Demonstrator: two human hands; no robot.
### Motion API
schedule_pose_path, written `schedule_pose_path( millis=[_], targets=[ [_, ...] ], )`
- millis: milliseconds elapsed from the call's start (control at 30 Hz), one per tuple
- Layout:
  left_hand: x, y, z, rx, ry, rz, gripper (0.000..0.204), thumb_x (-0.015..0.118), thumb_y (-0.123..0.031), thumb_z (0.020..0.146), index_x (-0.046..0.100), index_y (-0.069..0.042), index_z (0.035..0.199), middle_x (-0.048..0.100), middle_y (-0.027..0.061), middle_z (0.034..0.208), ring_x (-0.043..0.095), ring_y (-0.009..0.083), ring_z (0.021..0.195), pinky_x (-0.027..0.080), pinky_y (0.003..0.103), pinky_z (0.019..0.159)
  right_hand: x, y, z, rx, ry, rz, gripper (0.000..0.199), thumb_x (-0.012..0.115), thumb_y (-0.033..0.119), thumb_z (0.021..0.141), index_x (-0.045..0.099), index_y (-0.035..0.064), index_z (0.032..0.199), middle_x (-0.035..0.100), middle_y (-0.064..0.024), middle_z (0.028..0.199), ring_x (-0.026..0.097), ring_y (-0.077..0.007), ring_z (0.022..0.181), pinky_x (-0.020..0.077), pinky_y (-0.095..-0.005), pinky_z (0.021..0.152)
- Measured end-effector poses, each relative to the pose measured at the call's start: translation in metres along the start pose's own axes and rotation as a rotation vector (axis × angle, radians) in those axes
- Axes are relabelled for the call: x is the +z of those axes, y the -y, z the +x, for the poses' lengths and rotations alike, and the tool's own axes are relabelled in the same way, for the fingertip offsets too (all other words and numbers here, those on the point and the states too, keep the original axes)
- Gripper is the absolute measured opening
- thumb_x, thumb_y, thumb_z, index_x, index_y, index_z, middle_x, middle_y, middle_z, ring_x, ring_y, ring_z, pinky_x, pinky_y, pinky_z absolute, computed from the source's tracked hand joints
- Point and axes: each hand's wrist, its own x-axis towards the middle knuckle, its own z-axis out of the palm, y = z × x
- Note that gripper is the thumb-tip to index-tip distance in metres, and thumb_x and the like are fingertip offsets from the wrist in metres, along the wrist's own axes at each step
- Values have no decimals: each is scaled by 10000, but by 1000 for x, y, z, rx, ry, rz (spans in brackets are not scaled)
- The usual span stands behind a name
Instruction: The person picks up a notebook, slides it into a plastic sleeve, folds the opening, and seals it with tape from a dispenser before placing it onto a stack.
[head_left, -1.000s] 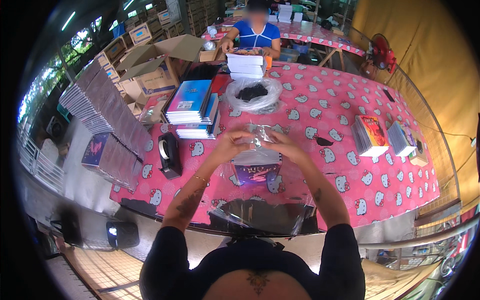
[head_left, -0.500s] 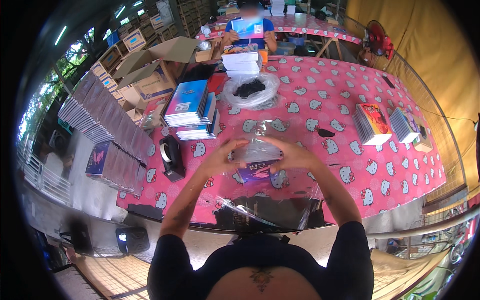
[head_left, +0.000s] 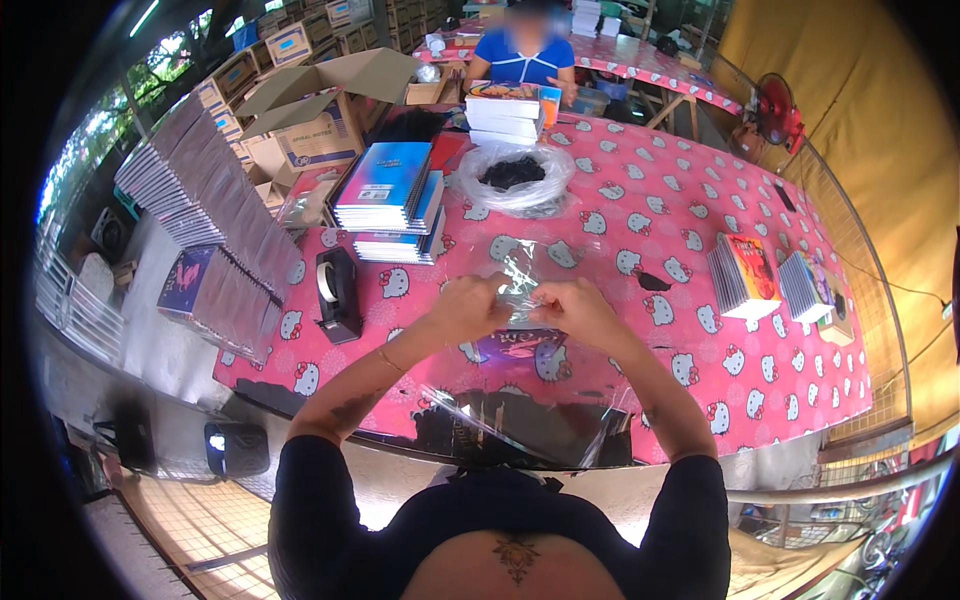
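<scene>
- Clear plastic sleeve: thin, transparent, glossy film; the pink patterned tablecloth shows through it, and light glints along its creases
- Sleeve sits above the table at mid-centre, held between both hands, just in front of the person's chest line
- Long axis runs away from the person, near end at the fingers, far end pointing toward the bag of dark items; far end lies low on or just over the cloth, cannot tell which
- Left hand: fingers curled, pinching the sleeve's near left edge
- Right hand: fingers curled, pinching the near right edge; the two hands nearly touch
- Beneath the hands a purple-covered book lies flat on the cloth
- Loose clear film lies heaped at the table's near edge, close to the person
- Black tape dispenser stands to the left of the left forearm, apart from it
- Stack of blue spiral notebooks lies beyond the dispenser
- Two small book stacks sit well to the right
- Another person in a blue top sits at the far end
</scene>
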Motion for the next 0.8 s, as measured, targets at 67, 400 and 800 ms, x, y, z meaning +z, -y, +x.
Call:
schedule_pose_path(
  millis=[67,400,800],
  targets=[
    [15,4,2,142,-199,324,562,775,-191,801,552,-47,1296,650,158,967,643,296,825,510,350,721,-1,3,5,-41,-95,-234,347,811,203,754,648,59,1025,671,-137,1015,656,-291,904,511,-379,747],
    [25,169,-85,-480,-981,88,412,805,-169,769,682,-69,1148,642,133,1028,612,264,1002,495,392,884,14,-50,23,89,29,606,403,784,190,840,626,11,1164,661,-50,1019,622,-127,931,499,-271,804],
    [11,242,-190,-1048,-1002,-877,265,755,-262,832,718,-65,1004,645,-8,859,571,116,759,449,294,653,31,-61,23,86,-95,652,363,763,161,846,640,16,1156,667,-67,999,617,-137,944,478,-278,841]
  ],
)
